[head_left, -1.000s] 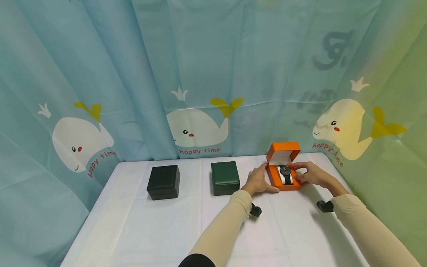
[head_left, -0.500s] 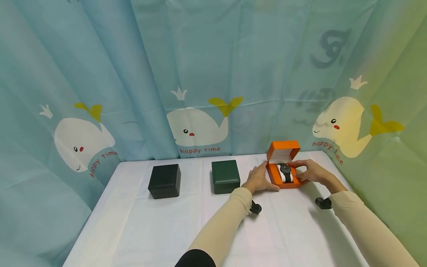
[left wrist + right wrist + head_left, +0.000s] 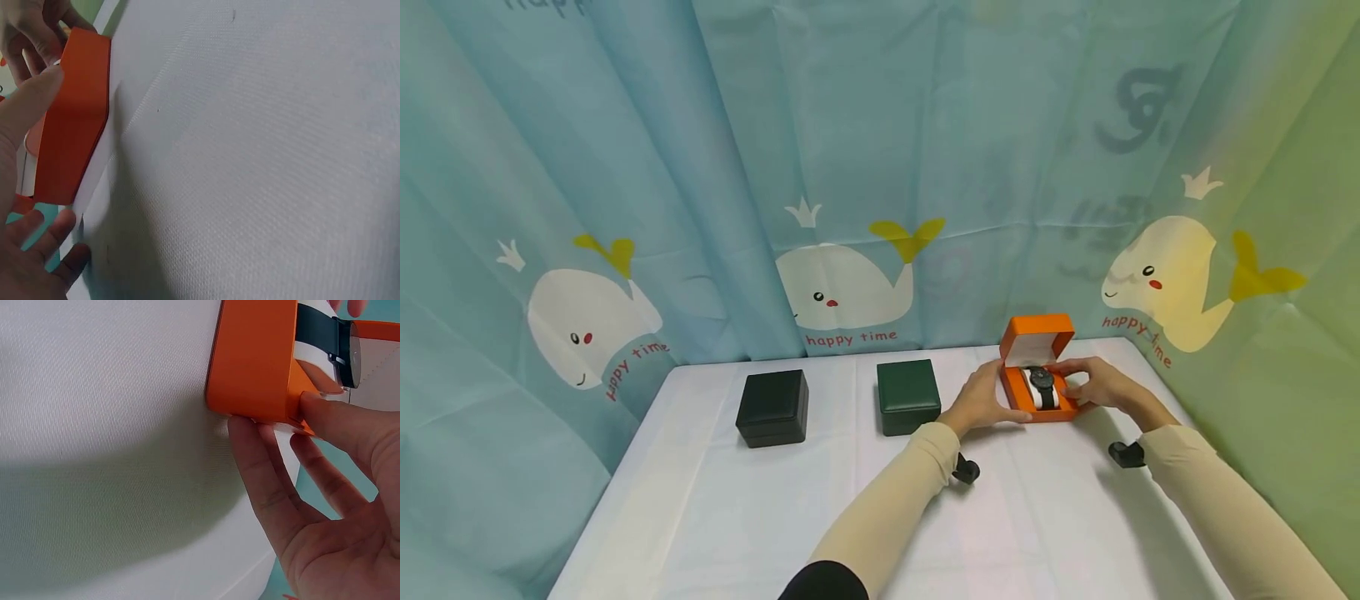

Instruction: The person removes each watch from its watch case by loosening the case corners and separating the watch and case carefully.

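An orange watch box (image 3: 1017, 393) stands on the table at the right with its lid raised. Inside sits a black wristwatch (image 3: 1042, 381) strapped round a white cushion. My left hand (image 3: 977, 402) is at the box's left side, fingers spread; in the left wrist view its thumb (image 3: 37, 100) lies at the rim of the front wall, while the other fingers are off the side. My right hand (image 3: 1097, 386) holds the right wall; the right wrist view shows its thumb (image 3: 337, 419) at the top edge and fingertips against the outside.
A green box (image 3: 908, 397) with its lid down stands left of my left hand. Further left is a black box (image 3: 772, 407), also closed. A curtain (image 3: 850, 167) with printed whales hangs along the back and sides of the white-covered table (image 3: 775, 517).
My left hand has shifted slightly to the left, its fingers a little looser beside the box. The right hand and the watch box stay about where they were.
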Available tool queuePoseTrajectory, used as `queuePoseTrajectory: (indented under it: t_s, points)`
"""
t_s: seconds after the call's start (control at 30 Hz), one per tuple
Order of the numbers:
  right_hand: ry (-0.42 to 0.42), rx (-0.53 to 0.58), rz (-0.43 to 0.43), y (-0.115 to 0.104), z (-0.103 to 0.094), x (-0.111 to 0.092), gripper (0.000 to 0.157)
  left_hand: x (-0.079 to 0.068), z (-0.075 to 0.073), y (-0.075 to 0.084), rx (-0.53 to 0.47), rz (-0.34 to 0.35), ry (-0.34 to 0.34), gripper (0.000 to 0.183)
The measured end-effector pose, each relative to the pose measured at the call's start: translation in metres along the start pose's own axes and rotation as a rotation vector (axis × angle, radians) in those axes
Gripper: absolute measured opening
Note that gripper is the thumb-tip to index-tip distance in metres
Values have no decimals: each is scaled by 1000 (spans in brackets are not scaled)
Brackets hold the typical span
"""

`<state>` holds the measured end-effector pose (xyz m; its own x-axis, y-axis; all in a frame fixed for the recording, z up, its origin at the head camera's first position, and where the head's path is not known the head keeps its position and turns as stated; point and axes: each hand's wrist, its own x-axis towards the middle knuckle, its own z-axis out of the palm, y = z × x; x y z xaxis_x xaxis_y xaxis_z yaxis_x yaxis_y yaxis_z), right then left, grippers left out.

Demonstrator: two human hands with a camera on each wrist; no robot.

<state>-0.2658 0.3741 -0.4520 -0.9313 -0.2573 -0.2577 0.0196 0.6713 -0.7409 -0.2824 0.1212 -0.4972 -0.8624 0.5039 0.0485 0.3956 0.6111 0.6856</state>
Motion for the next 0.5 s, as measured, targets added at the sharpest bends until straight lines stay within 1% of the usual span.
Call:
queuePoseTrajectory:
  t_s: [0.23, 0.4, 0.5]
  points:
    - [5, -24, 4, 0, -1, -1, 59, -4, -4, 5, 36, 15, 19, 101]
    - [11, -21, 11, -1, 0, -1, 59, -4, -2, 6, 52, 17, 18, 99]
    - [17, -14, 2, -1, 2, -2, 58, -5, -1, 6, 62, 31, 32, 96]
